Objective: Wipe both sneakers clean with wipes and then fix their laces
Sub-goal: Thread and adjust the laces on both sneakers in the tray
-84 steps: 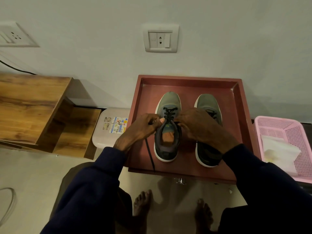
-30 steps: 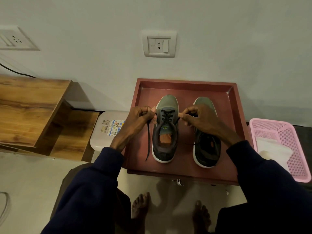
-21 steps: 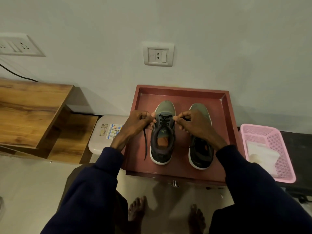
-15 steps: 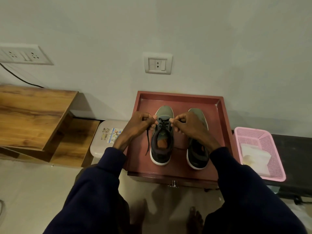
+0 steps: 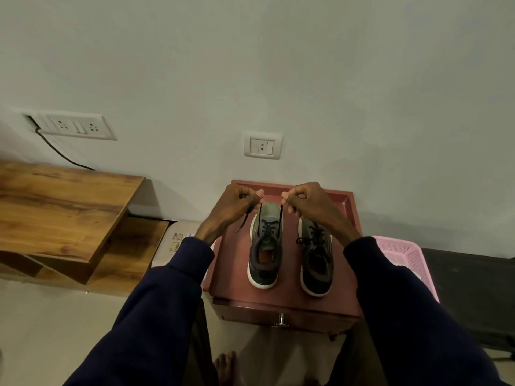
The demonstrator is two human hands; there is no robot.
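Two grey-green sneakers with white soles stand side by side, toes to the wall, on a dark red tray-topped stand (image 5: 228, 271). The left sneaker (image 5: 265, 246) has its two black lace ends pulled up taut above it. My left hand (image 5: 237, 204) pinches the left lace end, whose tail dangles beside the wrist. My right hand (image 5: 306, 203) pinches the right lace end. The right sneaker (image 5: 317, 260) sits untouched, its laces lying loose over the tongue, partly behind my right wrist.
A pink mesh basket (image 5: 407, 260) stands right of the stand, mostly hidden by my right sleeve. A white stool (image 5: 175, 240) and wooden shelves (image 5: 64, 207) are to the left. A wall switch (image 5: 262, 146) is above the tray. Bare feet show on the floor below.
Both hands have risen from the left sneaker's eyelets and drawn its lace ends upward and taut. The view has tilted up, showing more wall.
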